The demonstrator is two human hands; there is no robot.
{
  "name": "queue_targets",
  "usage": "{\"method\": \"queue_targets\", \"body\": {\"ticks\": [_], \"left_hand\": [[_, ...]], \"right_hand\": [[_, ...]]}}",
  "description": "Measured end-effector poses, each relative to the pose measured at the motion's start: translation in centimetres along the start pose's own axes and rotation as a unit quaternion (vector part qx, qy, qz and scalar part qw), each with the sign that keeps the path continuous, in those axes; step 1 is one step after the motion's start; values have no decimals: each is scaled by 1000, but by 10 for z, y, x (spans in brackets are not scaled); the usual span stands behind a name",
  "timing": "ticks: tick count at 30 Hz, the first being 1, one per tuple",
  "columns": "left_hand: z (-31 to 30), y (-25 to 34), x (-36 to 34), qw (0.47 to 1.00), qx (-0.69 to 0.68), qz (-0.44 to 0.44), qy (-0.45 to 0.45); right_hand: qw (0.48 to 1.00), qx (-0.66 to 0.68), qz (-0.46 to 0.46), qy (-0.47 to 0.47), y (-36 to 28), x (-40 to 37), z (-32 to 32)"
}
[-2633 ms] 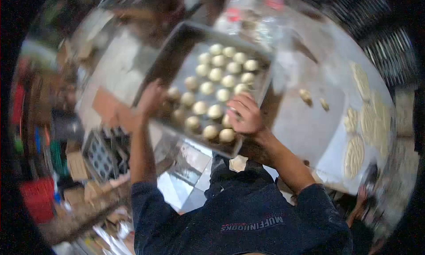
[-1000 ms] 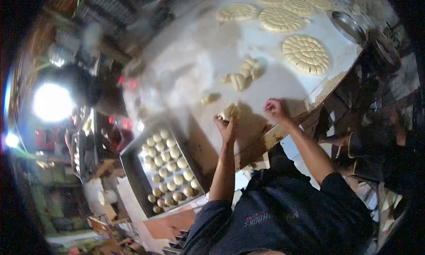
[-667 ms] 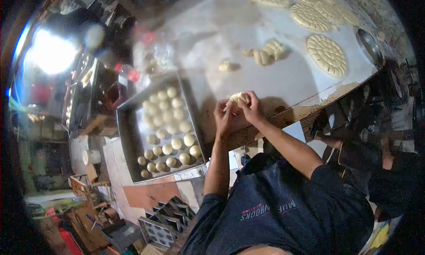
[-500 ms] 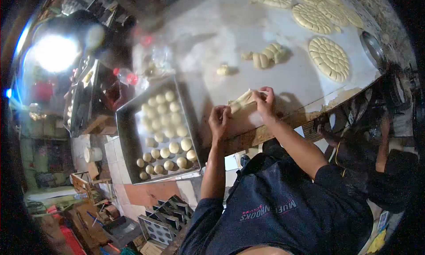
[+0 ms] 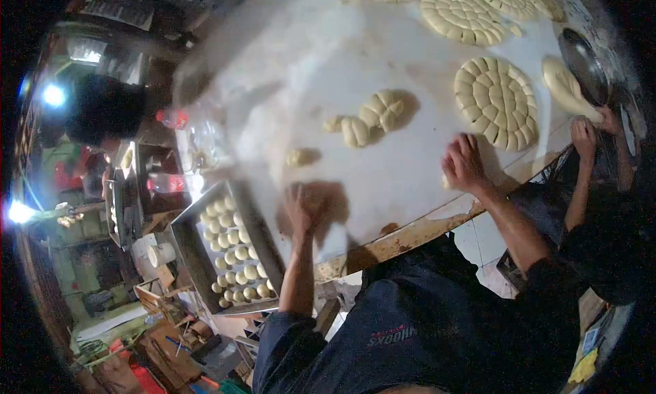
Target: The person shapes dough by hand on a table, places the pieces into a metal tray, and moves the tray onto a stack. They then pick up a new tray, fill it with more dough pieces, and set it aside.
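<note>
My right hand [image 5: 466,167] is closed near the table's front edge, with a pale bit of dough [image 5: 446,182] showing under its thumb side. My left hand [image 5: 302,206] is low over the table beside the tray, its back turned up and its fingers blurred in shadow. A small lump of dough [image 5: 301,157] lies just beyond it. Farther in, several thick dough pieces [image 5: 369,120] lie in a bunch. A flat dough round [image 5: 497,103], scored into many segments, rests to the right of my right hand.
A metal tray [image 5: 273,240] of dough balls stands at the left. More scored rounds [image 5: 461,16] lie at the back. On the right, another person's hands [image 5: 589,131] are by a smooth dough piece [image 5: 568,86] and a round pan [image 5: 584,59]. Plastic bottles [image 5: 167,183] lie left.
My hands have moved apart, the left one leftward and the right one rightward; the dough strip stretched between them no longer shows. Another person's hands and a smooth dough piece have appeared at the right.
</note>
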State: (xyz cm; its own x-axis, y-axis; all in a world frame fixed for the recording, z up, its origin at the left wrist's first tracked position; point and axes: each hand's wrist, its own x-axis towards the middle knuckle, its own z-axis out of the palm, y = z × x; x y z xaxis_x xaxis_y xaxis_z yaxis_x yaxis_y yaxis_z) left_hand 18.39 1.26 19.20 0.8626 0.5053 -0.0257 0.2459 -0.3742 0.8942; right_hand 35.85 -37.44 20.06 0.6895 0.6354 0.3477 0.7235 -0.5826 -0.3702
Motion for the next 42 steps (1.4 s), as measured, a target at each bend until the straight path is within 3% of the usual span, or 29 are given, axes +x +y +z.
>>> {"method": "queue_targets", "body": {"ticks": [2, 4, 5, 6, 7, 8, 9, 11, 12, 13, 14, 15, 17, 18, 19, 20, 22, 25, 26, 27, 28, 29, 30, 32, 35, 36, 38, 41, 42], "left_hand": [[36, 68, 14, 965, 221, 145, 2], [73, 56, 13, 965, 184, 186, 5], [87, 52, 0, 979, 119, 162, -22], [97, 59, -18, 971, 177, 160, -32], [103, 50, -44, 974, 169, 150, -36], [98, -33, -74, 908, 332, 251, -48], [74, 1, -86, 937, 244, 200, -147], [30, -48, -87, 916, 301, 227, -136], [18, 11, -52, 815, 499, 46, -290], [13, 24, -31, 954, 247, 122, -122], [8, 21, -10, 933, 328, 55, -141], [7, 14, 11, 915, 333, 224, 49], [41, 27, 37, 973, 189, 72, 106], [57, 64, 37, 976, 177, 96, 84], [67, 45, 29, 983, 158, 69, 56], [77, 19, 22, 989, 137, 48, 29], [91, -4, -25, 907, 306, 260, 124], [33, 0, -55, 929, 294, 216, -65], [11, -11, -57, 913, 325, 222, -104], [-2, 0, -46, 991, 119, 40, -35], [-10, 11, -25, 984, -96, -147, 39], [-12, 3, 1, 991, 98, 50, 70], [-14, -5, 26, 923, 285, 241, 93], [13, 11, 53, 954, 205, 187, 117], [38, 48, 32, 984, 114, 116, 65], [37, 61, 12, 989, 121, 80, 4], [46, 21, -36, 969, 157, 191, 8], [4, 27, -78, 945, 215, 241, -48], [-17, 44, -83, 959, 192, 128, -164]], "right_hand": [[993, 36, 54, 95, -5, 45, 25], [990, 91, 35, 98, -30, 57, 63], [994, 104, 9, 36, -51, 54, 58], [993, 117, -19, -25, -71, 40, 49], [991, 118, -66, -16, -84, 19, 42], [986, 118, -114, -6, -86, 7, 38], [985, 119, -122, -3, -71, 9, 27], [973, 95, -165, -130, -32, -2, -1], [982, 104, -126, -92, -7, -10, 22], [986, 102, -107, -71, 2, 9, 22], [990, 99, -86, -51, 6, 31, 22], [993, 93, -75, -14, 0, 52, 31], [994, 90, -68, 15, -32, 76, 45], [994, 110, -22, -17, -53, 77, 51], [991, 126, 21, -46, -63, 74, 56], [987, 151, -36, -31, -66, 53, 78], [977, 140, -87, -136, -65, 21, 53], [967, 117, -170, -148, 0, 4, 46], [986, 134, -53, -86, 10, 16, 33], [993, 103, -43, -42, 21, 37, 30], [997, 69, -37, -8, 22, 59, 34], [997, 72, -20, 2, 13, 81, 32], [997, 75, -21, -5, -1, 96, 45], [989, 38, 84, 111, -30, 114, 64], [975, 133, 143, 105, -63, 93, 81], [977, 128, 137, 102, -73, 79, 75], [996, 85, -2, 0, -76, 50, 52], [969, 157, 180, -60, -69, 29, 22], [941, 201, 261, -74, -63, 26, 15]]}}
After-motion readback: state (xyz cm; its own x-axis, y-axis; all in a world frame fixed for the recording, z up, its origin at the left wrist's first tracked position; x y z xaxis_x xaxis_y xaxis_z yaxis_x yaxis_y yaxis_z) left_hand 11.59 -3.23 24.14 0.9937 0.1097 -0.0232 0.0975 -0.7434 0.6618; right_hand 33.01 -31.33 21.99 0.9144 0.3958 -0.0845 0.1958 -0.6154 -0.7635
